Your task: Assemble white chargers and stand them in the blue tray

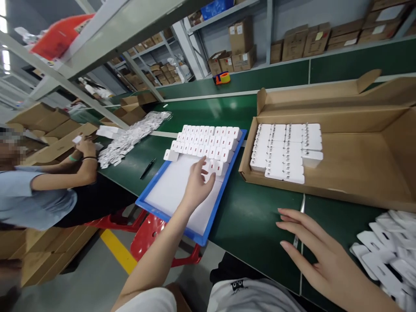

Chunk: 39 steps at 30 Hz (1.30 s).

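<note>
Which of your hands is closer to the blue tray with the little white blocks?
Left. The left hand reaches over the blue tray, touching the white blocks; the right hand hovers beside it over the green table.

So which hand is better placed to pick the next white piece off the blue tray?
Probably the left hand: its fingers already touch the white pieces on the blue tray. The right hand lies flat on the green table.

white blocks (208, 145): glossy plastic | tray (182, 190): smooth plastic | carton (357, 143): matt cardboard | table (256, 216): matt green
</note>
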Available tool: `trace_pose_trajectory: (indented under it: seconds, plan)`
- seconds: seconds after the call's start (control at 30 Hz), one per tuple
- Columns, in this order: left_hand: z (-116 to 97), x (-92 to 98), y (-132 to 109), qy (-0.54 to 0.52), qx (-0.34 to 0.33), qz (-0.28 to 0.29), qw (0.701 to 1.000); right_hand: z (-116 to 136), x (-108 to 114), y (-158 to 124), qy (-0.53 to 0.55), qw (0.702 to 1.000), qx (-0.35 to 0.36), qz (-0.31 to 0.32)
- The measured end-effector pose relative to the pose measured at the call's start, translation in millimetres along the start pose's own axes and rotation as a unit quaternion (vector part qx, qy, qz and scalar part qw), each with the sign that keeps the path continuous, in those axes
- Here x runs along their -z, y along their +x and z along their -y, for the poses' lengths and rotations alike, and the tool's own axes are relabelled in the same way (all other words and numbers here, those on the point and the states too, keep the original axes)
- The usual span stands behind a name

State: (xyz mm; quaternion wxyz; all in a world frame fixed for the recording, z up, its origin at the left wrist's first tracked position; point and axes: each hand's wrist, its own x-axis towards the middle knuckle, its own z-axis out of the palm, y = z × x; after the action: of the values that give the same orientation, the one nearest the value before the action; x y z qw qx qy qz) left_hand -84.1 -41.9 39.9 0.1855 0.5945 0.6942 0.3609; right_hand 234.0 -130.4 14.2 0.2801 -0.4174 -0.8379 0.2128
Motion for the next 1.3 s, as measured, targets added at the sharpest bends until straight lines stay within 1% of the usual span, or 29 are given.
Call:
trace_pose_trajectory:
  seconds: [0.03, 0.1, 0.13, 0.17, 0.2, 0.23, 0.3, 0.33, 0.4, 0.5, 0.57, 0.63, 0.7, 0.77, 0.83, 0.93, 1.0, 1.13, 1.2, 1.3]
  plan:
    - [-12, 2.6, -5, 0.014, -0.032, -0.02, 0.999, 0, -1, 1, 0.001, 1.0, -0.007, 0.007]
    - [-39, 2.3, -14, 0.067, -0.16, -0.047, 0.984, 0, -3, 1, 0.006, 1.0, -0.012, 0.025]
    - [-53, -1.3, -16, 0.075, -0.214, -0.036, 0.973, 1, -4, 1, 0.01, 0.999, -0.01, 0.034]
    - [-66, -7.4, -17, 0.086, -0.258, -0.004, 0.962, 2, -5, 1, 0.012, 0.999, -0.005, 0.042]
    - [-78, -15.7, -16, 0.104, -0.283, 0.045, 0.952, 3, -6, 0, 0.012, 0.999, 0.001, 0.049]
    - [-89, -25.6, -12, 0.135, -0.288, 0.099, 0.943, 4, -7, 0, 0.01, 0.998, 0.008, 0.053]
    - [-104, -47.5, -1, 0.219, -0.25, 0.203, 0.921, 6, -7, 0, -0.004, 0.998, 0.025, 0.061]
    - [-110, -58.1, 6, 0.241, -0.235, 0.234, 0.912, 8, -6, 0, -0.012, 0.997, 0.034, 0.064]
    - [-120, -76.7, 20, 0.267, -0.22, 0.272, 0.898, 10, -5, 0, -0.023, 0.996, 0.048, 0.071]
    - [-133, -95.6, 33, 0.292, -0.215, 0.288, 0.886, 12, -3, 0, -0.028, 0.995, 0.061, 0.077]
    - [-142, -102.0, 36, 0.32, -0.207, 0.282, 0.881, 14, -1, 0, -0.024, 0.995, 0.063, 0.078]
    - [-150, -104.3, 36, 0.346, -0.21, 0.272, 0.873, 15, 0, 0, -0.016, 0.995, 0.058, 0.08]
    - [-157, -104.3, 37, 0.356, -0.241, 0.271, 0.861, 16, 1, 0, -0.009, 0.995, 0.052, 0.081]
    - [-163, -105.7, 40, 0.35, -0.291, 0.275, 0.847, 17, 1, 1, -0.002, 0.995, 0.051, 0.082]
    - [-171, -111.7, 47, 0.341, -0.332, 0.275, 0.835, 17, 0, 1, 0.004, 0.995, 0.054, 0.085]
    - [-183, -132.1, 64, 0.342, -0.367, 0.284, 0.817, 17, -2, 1, 0.01, 0.994, 0.056, 0.093]
    - [-191, -151.1, 78, 0.351, -0.376, 0.309, 0.8, 16, -3, 1, 0.012, 0.993, 0.056, 0.099]
    - [-204, -186.1, 105, 0.379, -0.35, 0.373, 0.771, 15, -2, 2, 0.006, 0.994, 0.053, 0.098]
    - [-207, -196.7, 114, 0.389, -0.336, 0.389, 0.765, 14, -1, 3, 0.003, 0.994, 0.055, 0.095]
    - [-210, -203.6, 123, 0.401, -0.323, 0.395, 0.761, 15, 2, 3, 0.004, 0.994, 0.06, 0.089]
